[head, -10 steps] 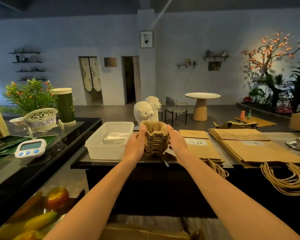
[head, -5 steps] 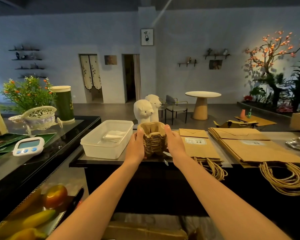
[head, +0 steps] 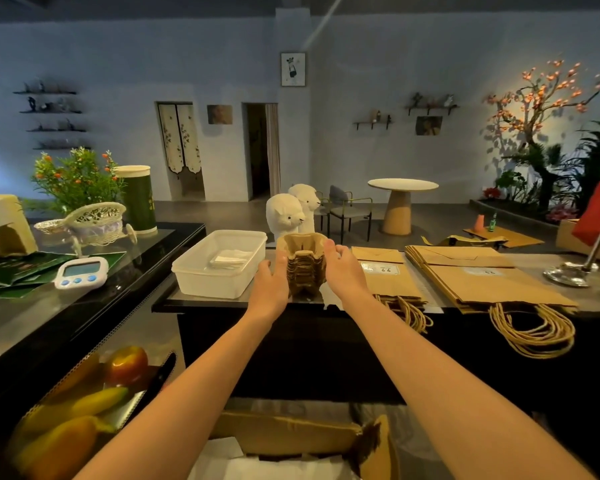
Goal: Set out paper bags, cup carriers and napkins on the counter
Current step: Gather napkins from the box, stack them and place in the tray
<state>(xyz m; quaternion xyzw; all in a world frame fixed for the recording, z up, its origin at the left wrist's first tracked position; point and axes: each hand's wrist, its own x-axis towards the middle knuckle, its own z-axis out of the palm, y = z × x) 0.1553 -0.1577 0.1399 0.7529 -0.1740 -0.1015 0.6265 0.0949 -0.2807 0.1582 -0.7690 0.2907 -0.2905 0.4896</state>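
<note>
From the head camera, the stack of cup carriers [head: 303, 263] stands upright on the counter [head: 530, 263], with its cup wells opening upward. It sits between the plastic tub [head: 201, 271] on its left and the smaller pile of paper bags [head: 385, 277] on its right. A larger pile of bags [head: 482, 277] lies further right, with its rope handles hanging over the front edge. Folded napkins [head: 231, 258] lie inside the tub.

The stack lies directly between the two palms, and its long axis runs vertically. The left hand [head: 269, 285] is low on the stack's left flank, with its fingers straight and laid flat against the cardboard. The right hand [head: 343, 268] sits higher on the opposite side, with its thumb at the rim and its fingers loosely curled. The curl hides the contact, so I cannot tell whether that hand pinches the rim or only rests beside it.

Both hands are equally near. The carriers appear to be set down, so the next move probably needs only a straight sideways parting of the hands.
</note>
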